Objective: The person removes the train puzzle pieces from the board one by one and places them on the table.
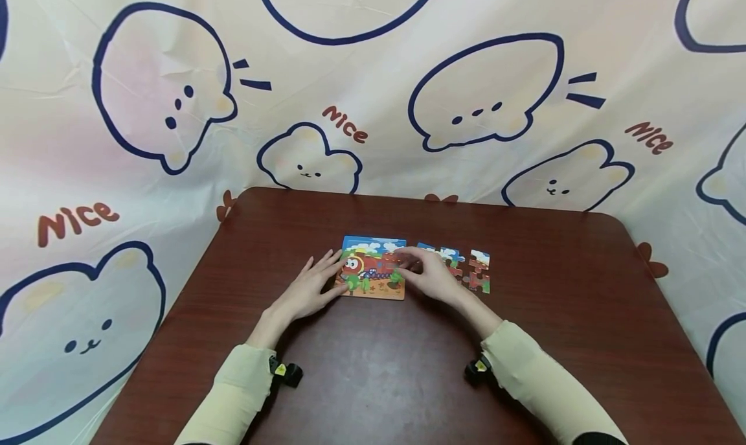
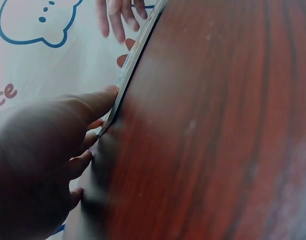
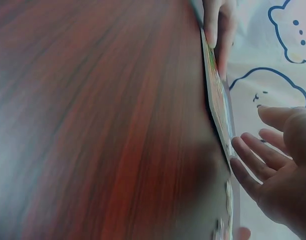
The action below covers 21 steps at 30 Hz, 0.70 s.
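Note:
A jigsaw puzzle board (image 1: 373, 289) with a colourful cartoon picture lies flat on the table, a blue sky along its far side. My left hand (image 1: 313, 288) rests at its left edge, fingers spread and the thumb on the near left corner. In the left wrist view that thumb (image 2: 100, 102) touches the board's edge. Over the board's right part is my right hand (image 1: 431, 273), covering some of the picture. The right wrist view shows this hand's thumb and fingers (image 3: 262, 155) apart, with nothing between them, fingertips close to the board's edge.
Right of the board lie loose puzzle pieces: some joined pieces (image 1: 451, 256) partly behind my right hand and a joined strip (image 1: 480, 270) farther right. The brown wooden table (image 1: 373, 367) ends at a patterned cloth backdrop (image 1: 384, 95) at the back and sides.

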Each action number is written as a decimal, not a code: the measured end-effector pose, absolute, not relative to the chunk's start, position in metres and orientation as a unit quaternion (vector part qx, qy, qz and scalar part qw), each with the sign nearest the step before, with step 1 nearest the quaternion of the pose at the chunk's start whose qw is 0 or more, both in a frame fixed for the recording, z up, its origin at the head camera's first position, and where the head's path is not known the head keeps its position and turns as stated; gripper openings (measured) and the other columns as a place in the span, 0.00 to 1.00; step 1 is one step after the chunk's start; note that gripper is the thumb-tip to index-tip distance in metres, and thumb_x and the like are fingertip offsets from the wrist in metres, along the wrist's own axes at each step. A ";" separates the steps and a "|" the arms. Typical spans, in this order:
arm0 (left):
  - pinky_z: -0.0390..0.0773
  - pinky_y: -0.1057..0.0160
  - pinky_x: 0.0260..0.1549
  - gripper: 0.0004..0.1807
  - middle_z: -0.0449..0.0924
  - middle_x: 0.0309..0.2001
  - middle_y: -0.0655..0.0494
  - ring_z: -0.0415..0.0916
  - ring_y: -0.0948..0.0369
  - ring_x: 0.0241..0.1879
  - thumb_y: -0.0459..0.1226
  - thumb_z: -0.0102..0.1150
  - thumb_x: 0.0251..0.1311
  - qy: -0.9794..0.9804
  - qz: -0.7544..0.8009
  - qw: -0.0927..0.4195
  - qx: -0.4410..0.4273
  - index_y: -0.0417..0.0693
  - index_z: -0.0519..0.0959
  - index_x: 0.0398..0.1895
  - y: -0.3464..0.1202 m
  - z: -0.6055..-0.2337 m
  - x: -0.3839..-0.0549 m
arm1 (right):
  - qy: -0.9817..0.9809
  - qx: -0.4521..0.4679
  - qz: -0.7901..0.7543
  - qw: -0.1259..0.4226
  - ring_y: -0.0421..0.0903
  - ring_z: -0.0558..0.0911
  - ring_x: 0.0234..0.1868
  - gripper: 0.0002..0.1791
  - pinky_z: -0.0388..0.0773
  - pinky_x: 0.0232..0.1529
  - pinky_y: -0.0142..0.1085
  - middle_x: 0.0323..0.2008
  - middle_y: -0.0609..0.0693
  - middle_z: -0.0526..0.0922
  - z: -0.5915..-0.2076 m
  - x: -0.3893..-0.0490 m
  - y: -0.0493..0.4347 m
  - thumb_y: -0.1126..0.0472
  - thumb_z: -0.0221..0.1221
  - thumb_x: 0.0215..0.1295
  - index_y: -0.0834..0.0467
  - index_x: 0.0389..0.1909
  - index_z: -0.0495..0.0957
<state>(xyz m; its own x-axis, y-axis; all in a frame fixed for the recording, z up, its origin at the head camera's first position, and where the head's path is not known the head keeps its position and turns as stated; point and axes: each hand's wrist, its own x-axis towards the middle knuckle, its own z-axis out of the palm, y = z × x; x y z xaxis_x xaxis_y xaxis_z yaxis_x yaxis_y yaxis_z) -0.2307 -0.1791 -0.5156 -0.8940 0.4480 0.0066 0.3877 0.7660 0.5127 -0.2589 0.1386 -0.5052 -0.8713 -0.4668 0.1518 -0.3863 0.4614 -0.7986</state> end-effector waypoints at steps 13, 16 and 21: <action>0.44 0.28 0.86 0.39 0.55 0.89 0.44 0.48 0.42 0.90 0.50 0.62 0.80 0.938 0.259 0.067 0.221 0.45 0.65 0.86 -0.179 -0.515 -0.231 | 0.845 -0.244 -0.468 0.085 0.58 0.91 0.57 0.22 0.89 0.56 0.47 0.58 0.62 0.91 -0.513 -0.272 0.101 0.63 0.62 0.82 0.68 0.70 0.80; 0.43 0.29 0.86 0.39 0.55 0.89 0.45 0.47 0.43 0.90 0.50 0.62 0.80 0.938 0.261 0.071 0.219 0.45 0.65 0.86 -0.179 -0.515 -0.231 | 0.845 -0.240 -0.470 0.088 0.58 0.91 0.58 0.21 0.89 0.56 0.47 0.57 0.63 0.91 -0.514 -0.274 0.096 0.62 0.61 0.82 0.68 0.68 0.82; 0.43 0.28 0.86 0.39 0.55 0.89 0.45 0.47 0.43 0.90 0.50 0.62 0.80 0.939 0.255 0.073 0.220 0.45 0.65 0.86 -0.179 -0.513 -0.231 | 0.835 -0.225 -0.486 0.122 0.58 0.90 0.62 0.21 0.89 0.58 0.45 0.59 0.63 0.91 -0.514 -0.278 0.091 0.61 0.62 0.83 0.67 0.69 0.82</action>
